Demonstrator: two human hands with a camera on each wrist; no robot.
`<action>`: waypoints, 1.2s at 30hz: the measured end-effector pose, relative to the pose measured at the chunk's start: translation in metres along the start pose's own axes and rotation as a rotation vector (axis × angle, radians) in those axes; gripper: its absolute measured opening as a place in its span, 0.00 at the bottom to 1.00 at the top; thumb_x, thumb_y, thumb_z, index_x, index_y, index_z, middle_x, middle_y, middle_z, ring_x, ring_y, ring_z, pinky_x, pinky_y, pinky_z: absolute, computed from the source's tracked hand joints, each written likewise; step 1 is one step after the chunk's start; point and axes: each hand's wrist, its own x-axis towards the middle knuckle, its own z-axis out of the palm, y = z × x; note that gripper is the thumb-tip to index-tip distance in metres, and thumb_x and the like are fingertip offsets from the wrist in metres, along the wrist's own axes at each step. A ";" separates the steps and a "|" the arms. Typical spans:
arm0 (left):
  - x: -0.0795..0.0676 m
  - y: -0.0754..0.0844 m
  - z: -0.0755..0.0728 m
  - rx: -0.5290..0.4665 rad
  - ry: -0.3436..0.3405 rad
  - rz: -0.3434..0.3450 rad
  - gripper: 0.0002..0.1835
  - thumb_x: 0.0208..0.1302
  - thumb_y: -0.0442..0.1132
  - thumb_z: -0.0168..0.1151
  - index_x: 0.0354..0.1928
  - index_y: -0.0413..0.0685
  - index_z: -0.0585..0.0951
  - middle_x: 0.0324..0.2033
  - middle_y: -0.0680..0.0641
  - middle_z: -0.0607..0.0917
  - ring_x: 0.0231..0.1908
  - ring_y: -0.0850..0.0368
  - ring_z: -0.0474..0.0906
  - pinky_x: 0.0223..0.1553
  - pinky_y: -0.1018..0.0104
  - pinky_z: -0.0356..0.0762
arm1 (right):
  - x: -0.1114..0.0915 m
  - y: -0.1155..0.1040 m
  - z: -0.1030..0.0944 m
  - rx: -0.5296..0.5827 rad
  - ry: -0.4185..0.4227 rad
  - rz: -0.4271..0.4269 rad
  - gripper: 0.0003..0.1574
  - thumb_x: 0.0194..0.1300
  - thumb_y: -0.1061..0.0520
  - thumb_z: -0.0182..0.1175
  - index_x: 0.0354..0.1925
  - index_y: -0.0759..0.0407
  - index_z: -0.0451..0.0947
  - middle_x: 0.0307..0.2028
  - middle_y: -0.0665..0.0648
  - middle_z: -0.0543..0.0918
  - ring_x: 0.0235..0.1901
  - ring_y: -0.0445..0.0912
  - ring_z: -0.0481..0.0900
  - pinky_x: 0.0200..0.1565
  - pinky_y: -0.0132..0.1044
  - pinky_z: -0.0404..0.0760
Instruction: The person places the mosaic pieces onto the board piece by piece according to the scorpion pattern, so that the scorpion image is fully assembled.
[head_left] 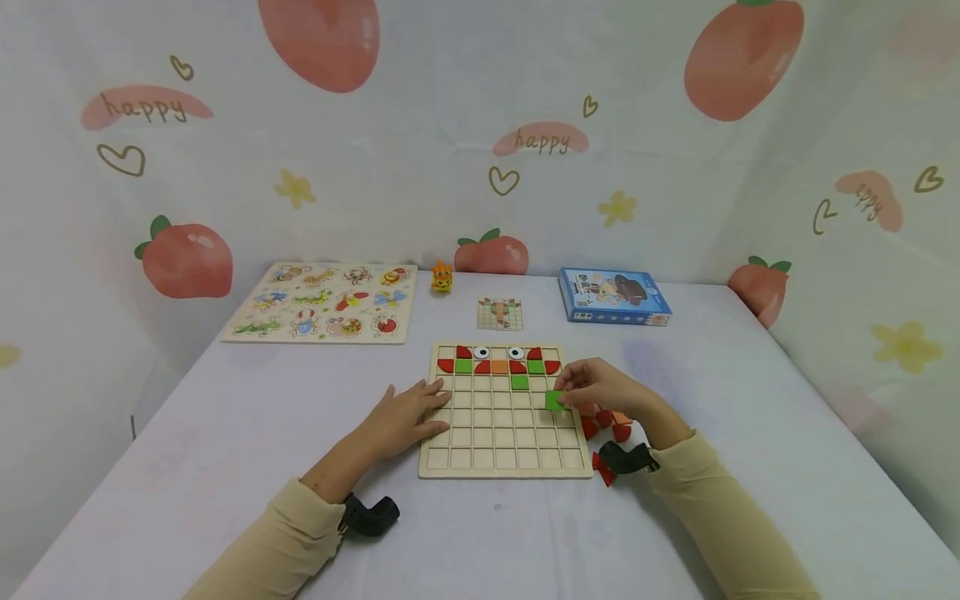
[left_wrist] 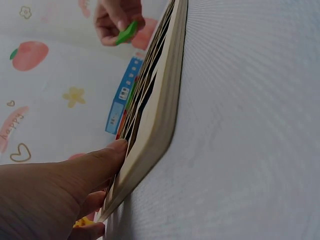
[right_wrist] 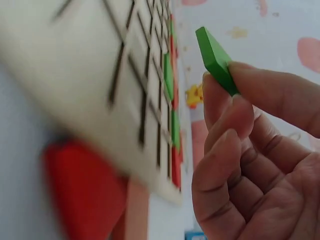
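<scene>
A wooden grid board point(head_left: 502, 433) lies on the table, its top two rows partly filled with red, green, orange and eye pieces. One green square point(head_left: 520, 382) sits alone in the third row. Between thumb and fingertips, my right hand point(head_left: 603, 390) pinches another green square tile point(right_wrist: 215, 57), held above the board's right side and tilted in the right wrist view. My left hand point(head_left: 405, 419) rests at the board's left edge, fingers spread and relaxed, with the thumb point(left_wrist: 102, 162) touching the rim.
Red and orange pieces point(head_left: 622, 432) lie right of the board, partly under my right hand. Behind the board is a small pattern card point(head_left: 500, 313). Farther back stand an insect puzzle board point(head_left: 322, 302), a yellow toy figure point(head_left: 442, 277) and a blue box point(head_left: 615, 297).
</scene>
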 end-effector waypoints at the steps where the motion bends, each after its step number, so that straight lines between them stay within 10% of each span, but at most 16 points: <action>1: 0.000 0.000 0.000 0.000 0.000 -0.001 0.31 0.63 0.54 0.57 0.65 0.49 0.69 0.69 0.45 0.62 0.70 0.43 0.54 0.63 0.30 0.43 | 0.003 -0.002 0.001 0.000 0.001 -0.005 0.14 0.61 0.58 0.61 0.40 0.69 0.75 0.29 0.52 0.78 0.25 0.43 0.71 0.27 0.33 0.74; 23: 0.000 -0.002 -0.002 0.008 -0.008 -0.002 0.31 0.63 0.54 0.56 0.66 0.49 0.68 0.69 0.45 0.62 0.70 0.43 0.54 0.62 0.28 0.43 | 0.080 -0.044 0.039 0.123 0.038 0.014 0.11 0.61 0.62 0.61 0.40 0.69 0.78 0.23 0.49 0.79 0.18 0.39 0.68 0.25 0.31 0.71; 36: 0.001 -0.001 0.000 0.005 -0.010 -0.004 0.30 0.63 0.54 0.57 0.65 0.49 0.69 0.68 0.45 0.63 0.70 0.43 0.55 0.62 0.28 0.44 | 0.092 -0.036 0.057 0.101 0.145 0.097 0.08 0.56 0.62 0.65 0.33 0.67 0.79 0.21 0.50 0.79 0.20 0.40 0.76 0.28 0.32 0.80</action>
